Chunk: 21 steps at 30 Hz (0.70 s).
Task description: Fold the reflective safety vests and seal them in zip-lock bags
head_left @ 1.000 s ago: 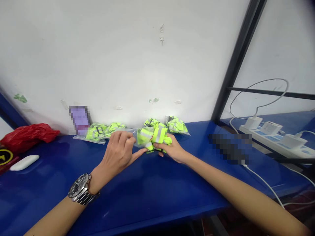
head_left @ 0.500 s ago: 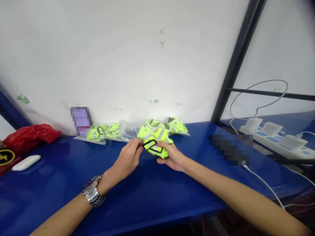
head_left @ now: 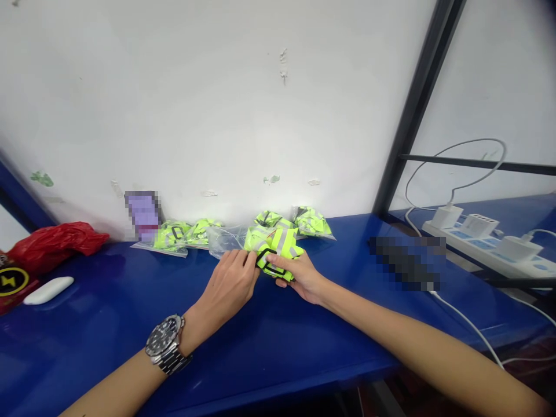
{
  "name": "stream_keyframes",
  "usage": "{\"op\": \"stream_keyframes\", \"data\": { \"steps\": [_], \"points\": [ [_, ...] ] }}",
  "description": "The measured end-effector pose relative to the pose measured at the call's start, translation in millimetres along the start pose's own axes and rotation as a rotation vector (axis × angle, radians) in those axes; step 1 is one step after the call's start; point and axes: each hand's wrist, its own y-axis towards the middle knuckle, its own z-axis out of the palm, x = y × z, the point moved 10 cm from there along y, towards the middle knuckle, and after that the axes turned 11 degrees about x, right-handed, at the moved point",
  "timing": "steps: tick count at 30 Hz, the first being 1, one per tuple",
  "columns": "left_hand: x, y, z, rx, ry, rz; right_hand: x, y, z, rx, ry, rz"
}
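Note:
A folded neon-yellow reflective hi-vis item (head_left: 278, 243) with grey reflective stripes and a black rectangular buckle (head_left: 269, 262) is between my hands. My left hand (head_left: 230, 281) pinches its left edge near the buckle, and my right hand (head_left: 299, 275) grips it from the right and below. An empty-looking clear plastic bag (head_left: 226, 240) lies just behind my left fingers. Several bagged neon-yellow items (head_left: 171, 236) rest along the wall. A steel wristwatch (head_left: 167, 344) is on my left wrist.
The blue table (head_left: 260, 353) runs along a white wall (head_left: 195, 104). A red plastic bag (head_left: 56, 238) and a white oblong object (head_left: 47, 289) lie at the left. At the right are a black metal post (head_left: 412, 110), a power strip (head_left: 478, 243) and white cables. Two pixelated patches hide other objects.
My hands have moved closer together, and the left one has gone from above the hi-vis item to its left edge. The black buckle is now visible, and the clear bag lies flatter.

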Motion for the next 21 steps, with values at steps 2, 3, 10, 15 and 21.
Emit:
{"op": "stream_keyframes", "data": {
  "steps": [2,3,10,15,21],
  "points": [
    [-1,0,0.8,0.017,-0.023,0.005,6,0,3,0.011,-0.021,-0.045],
    [0,0,1.1,0.022,-0.056,0.001,8,0,4,0.013,-0.026,-0.072],
    [28,-4,2.7,-0.046,-0.359,-0.131,15,-1,3,-0.019,0.013,-0.149],
    [27,-3,6.3,-0.055,-0.281,-0.131,12,-2,3,-0.04,-0.013,-0.147],
    [3,-3,-0.6,-0.048,-0.379,0.05,18,-2,-1,-0.062,-0.081,-0.262]
  ]
}}
